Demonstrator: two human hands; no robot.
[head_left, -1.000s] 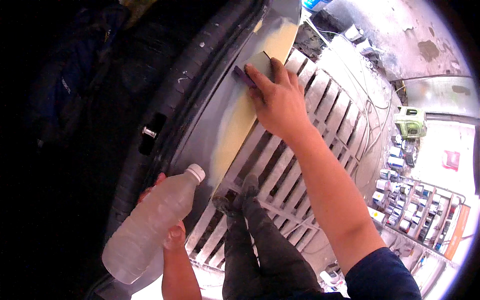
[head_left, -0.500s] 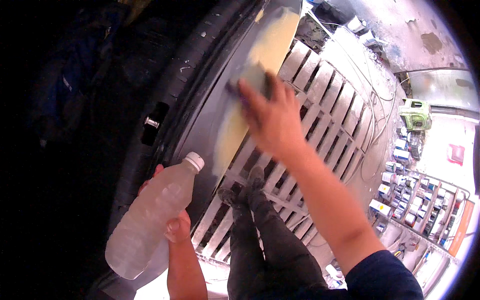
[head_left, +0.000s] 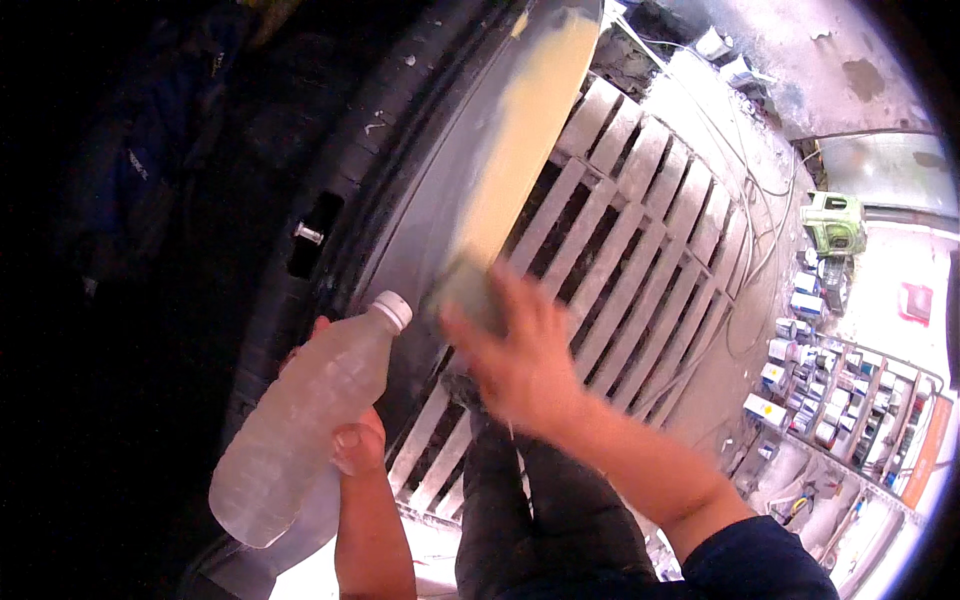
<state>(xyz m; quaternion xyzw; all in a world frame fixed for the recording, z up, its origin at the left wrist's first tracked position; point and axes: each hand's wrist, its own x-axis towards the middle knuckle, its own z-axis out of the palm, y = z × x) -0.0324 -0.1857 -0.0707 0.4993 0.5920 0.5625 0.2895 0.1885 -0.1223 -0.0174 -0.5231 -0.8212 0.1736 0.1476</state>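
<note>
My left hand [head_left: 350, 440] holds a clear plastic bottle [head_left: 300, 420] with a white cap, tilted up toward a grey curved car panel [head_left: 430, 210]. My right hand [head_left: 515, 355], blurred with motion, presses a small greyish sanding block [head_left: 468, 290] against the lower end of a pale yellow filler strip [head_left: 525, 130] that runs up the panel. A dark rubber edge [head_left: 300, 180] borders the panel on the left, with a small slot and a bolt [head_left: 308, 235] in it.
A pale slatted floor grate [head_left: 640, 220] lies below, with my dark trouser legs [head_left: 530, 500] over it. Cables trail at the right. Shelves with several small cans [head_left: 810, 390] and a green machine [head_left: 835, 222] stand at the far right.
My right hand has slid the sanding block down the yellow strip, from its upper part to its lower end. The bottle in my left hand has stayed about where it was.
</note>
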